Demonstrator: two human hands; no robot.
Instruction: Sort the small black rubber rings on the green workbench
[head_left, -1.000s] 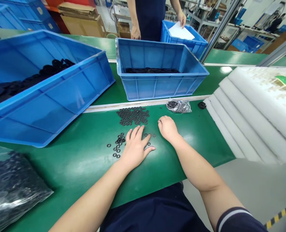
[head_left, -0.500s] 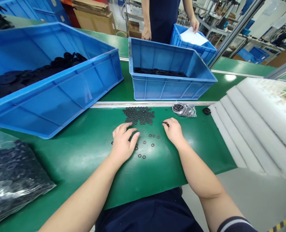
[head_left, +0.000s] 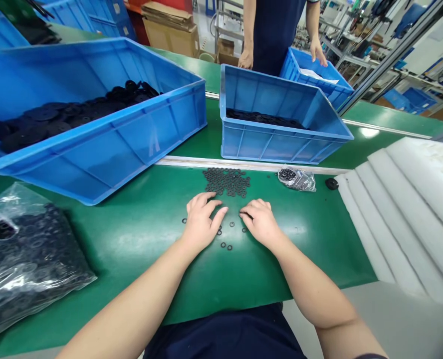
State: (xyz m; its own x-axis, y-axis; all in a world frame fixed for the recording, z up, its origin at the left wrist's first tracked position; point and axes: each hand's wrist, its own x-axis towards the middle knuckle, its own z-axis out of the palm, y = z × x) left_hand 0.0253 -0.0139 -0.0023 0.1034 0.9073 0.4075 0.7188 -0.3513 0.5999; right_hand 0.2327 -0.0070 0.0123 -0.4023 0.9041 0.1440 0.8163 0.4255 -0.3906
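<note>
While the left hand is arching, loosely spread, beside loose black rings on the green table, the right hand is posing bunched; whether it is pinching anything, I cannot tell. A ring cluster is lying just beyond both.

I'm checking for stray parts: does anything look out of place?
A lone round black part lies beside the stacked white foam-like sheets, away from the cluster of smaller black rings, so it may be stray.
</note>
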